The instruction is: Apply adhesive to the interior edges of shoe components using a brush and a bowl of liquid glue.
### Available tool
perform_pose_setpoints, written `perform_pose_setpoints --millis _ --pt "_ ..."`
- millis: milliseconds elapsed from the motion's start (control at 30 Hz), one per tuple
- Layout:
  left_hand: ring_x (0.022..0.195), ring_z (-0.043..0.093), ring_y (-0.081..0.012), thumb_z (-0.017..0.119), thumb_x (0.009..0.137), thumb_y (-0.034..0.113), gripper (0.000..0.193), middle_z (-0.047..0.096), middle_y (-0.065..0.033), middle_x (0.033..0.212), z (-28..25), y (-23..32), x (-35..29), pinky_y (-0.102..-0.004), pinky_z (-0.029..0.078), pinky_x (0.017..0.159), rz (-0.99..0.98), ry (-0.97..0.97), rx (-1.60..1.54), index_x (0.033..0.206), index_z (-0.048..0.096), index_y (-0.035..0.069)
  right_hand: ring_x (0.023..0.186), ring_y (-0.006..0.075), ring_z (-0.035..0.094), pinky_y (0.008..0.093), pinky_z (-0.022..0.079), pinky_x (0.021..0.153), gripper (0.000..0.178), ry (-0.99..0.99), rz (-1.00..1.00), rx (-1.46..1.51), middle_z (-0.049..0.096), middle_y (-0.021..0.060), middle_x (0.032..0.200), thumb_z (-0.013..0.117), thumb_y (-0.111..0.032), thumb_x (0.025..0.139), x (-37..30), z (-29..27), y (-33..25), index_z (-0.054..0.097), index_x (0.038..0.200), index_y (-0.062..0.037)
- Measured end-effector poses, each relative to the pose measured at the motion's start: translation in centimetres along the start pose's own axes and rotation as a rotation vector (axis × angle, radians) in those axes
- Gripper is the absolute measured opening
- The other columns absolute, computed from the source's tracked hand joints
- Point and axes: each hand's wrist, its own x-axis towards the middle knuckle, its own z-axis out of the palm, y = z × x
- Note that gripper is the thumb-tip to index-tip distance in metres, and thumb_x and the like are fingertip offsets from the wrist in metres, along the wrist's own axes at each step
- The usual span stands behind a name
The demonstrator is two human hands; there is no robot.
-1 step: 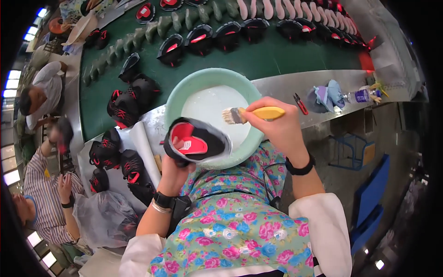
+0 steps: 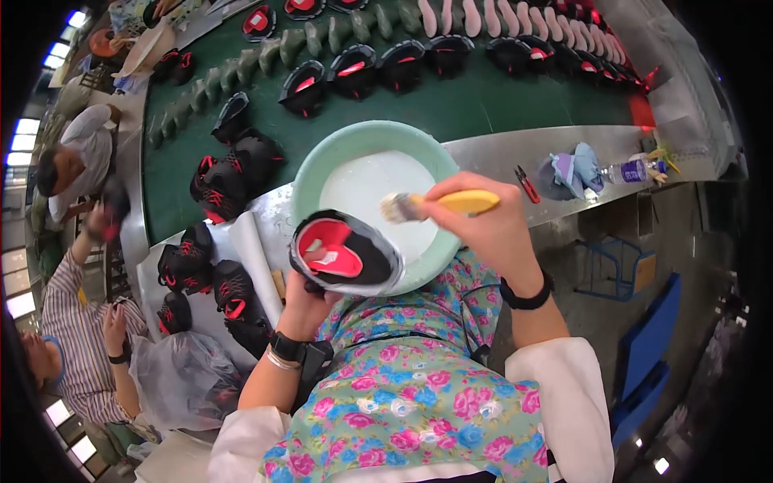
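Note:
My left hand (image 2: 304,312) grips a black shoe upper (image 2: 374,278) with red lining by its heel end, opening turned up. One fingertip shows inside the opening. In my right hand (image 2: 491,221) is a paintbrush (image 2: 471,201) with a yellow handle, held between thumb and fingers. Its pale, wet-looking bristles point left, above the upper and apart from it. Below both hands is a light green basin (image 2: 307,173) holding white liquid (image 2: 378,181). The upper hangs over the basin's near left side.
Finished-looking black and red shoes (image 2: 217,189) cluster to the left. Beyond the basin, a green conveyor belt (image 2: 435,105) carries rows of uppers, shoe lasts and pink insoles (image 2: 507,18). Red-handled snips (image 2: 527,184) and a bottle (image 2: 628,171) lie right. A co-worker in stripes (image 2: 84,338) sits left.
The shoe upper has tilted so more of its red inside faces up. The brush has shifted slightly left and down, nearer the upper. The co-worker's raised shoe has moved a little.

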Motion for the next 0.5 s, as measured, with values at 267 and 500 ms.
perform_pose_setpoints --millis 267,500 --pt "0.038 0.042 -0.0102 0.047 0.096 0.033 0.046 0.059 -0.0055 0.068 3.9 -1.6 -1.7 -0.0189 0.031 0.034 -0.381 -0.185 -0.087 0.123 0.052 -0.003 0.073 0.0097 0.064 0.0237 0.050 0.064 0.013 -0.407 -0.253 0.096 0.070 0.0048 0.084 0.077 -0.008 0.078 2.4 3.5 -2.0 0.071 0.087 -0.0033" --pt "0.056 0.051 -0.0125 0.055 0.092 0.027 0.022 0.060 -0.0013 0.075 0.1 1.5 -0.7 -0.0235 0.037 0.048 -0.120 -0.032 0.038 0.102 0.062 0.009 0.051 0.0104 0.061 0.0272 0.047 0.049 0.015 -0.130 0.084 -0.182 0.064 0.0035 0.058 0.073 -0.012 0.079 -1.4 1.4 1.2 0.064 0.071 -0.0024"
